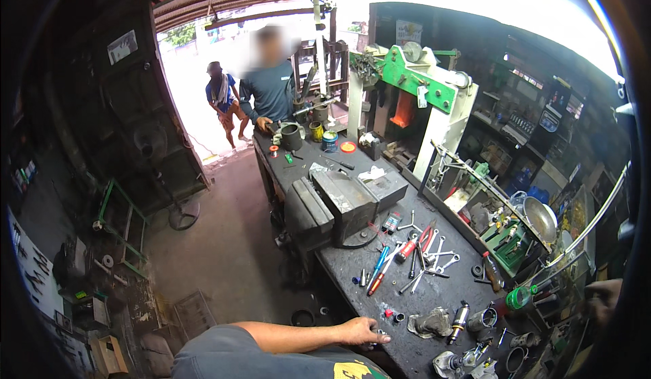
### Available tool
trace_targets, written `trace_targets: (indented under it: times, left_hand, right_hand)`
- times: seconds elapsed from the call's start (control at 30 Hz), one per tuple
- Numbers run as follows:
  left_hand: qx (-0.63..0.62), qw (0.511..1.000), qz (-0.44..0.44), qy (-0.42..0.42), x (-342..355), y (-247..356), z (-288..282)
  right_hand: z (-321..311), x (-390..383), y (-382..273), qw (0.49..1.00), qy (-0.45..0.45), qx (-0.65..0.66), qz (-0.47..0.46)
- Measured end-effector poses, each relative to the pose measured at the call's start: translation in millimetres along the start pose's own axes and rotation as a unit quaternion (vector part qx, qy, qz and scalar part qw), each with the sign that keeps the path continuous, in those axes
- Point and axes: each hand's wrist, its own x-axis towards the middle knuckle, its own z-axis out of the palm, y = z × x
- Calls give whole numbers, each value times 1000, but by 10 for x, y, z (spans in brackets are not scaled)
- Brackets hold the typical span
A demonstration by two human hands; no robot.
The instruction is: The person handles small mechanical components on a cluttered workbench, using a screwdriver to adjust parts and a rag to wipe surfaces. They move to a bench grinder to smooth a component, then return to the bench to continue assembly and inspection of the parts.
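My left hand (363,331) is at the near edge of the dark workbench (346,270), its fingers curled together; a small bit of metal seems to show at the fingertips, too small to name. Close by on the bench lie a small red piece (388,311), a dark socket (399,317) and a grey metal casting (431,323). To the right of these are a cylindrical metal part (460,321) and a hollow metal cylinder (482,320). At the far right, dim and smeared, my right hand (602,297) is raised near a green-capped bottle (521,297); its fingers cannot be made out.
A large bench vise (346,206) stands mid-bench. Beyond it are several wrenches (441,257), red pliers (427,235) and screwdrivers (383,270). A green and white press frame (420,84) rises behind. A co-worker (271,91) stands at the far end; another person (222,101) is outside the doorway.
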Motion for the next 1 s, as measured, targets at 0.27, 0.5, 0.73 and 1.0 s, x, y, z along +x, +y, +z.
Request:
trace_targets:
  times: [0.27, 0.5, 0.73, 1.0]
  left_hand:
    - [77, 997, 25, -2, 124, 38, 94]
    - [18, 999, 44, -7, 375, -49, 119]
    - [-66, 992, 101, -26, 445, 189, 185]
    - [141, 988, 10, -63, 212, 618, 164]
  right_hand:
    - [245, 350, 486, 980, 140, 140, -10]
    - [858, 281, 70, 942, 270, -84, -179]
    - [3714, -143, -602, 977, -79, 186, -68]
    - [4564, -570, -968, 974, 85, 205, -41]
